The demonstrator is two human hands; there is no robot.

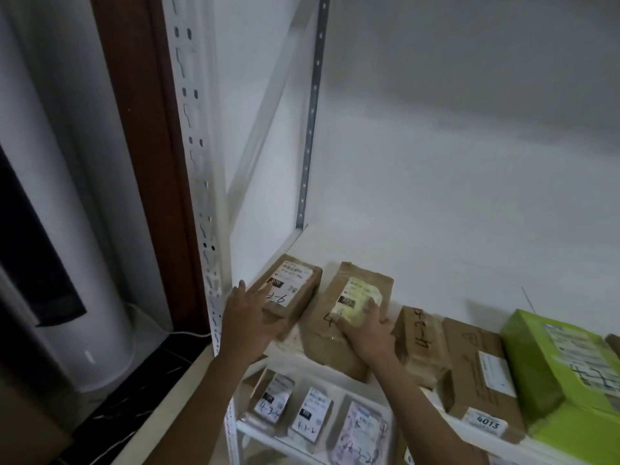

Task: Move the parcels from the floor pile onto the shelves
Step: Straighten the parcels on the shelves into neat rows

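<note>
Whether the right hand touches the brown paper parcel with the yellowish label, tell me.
Touching. The head view shows the right hand lying flat on the brown paper parcel, covering part of its yellowish label.

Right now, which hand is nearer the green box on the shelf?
Right. The right hand rests on a brown parcel left of the green box; the left hand is farther left, on the end parcel.

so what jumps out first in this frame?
Two hands on the upper shelf: the left hand rests on a small brown box at the shelf's left end, and the right hand lies flat on the brown parcel beside it. Far right, a bright green box stands out from the brown row. More labelled parcels sit on the shelf below.
</note>
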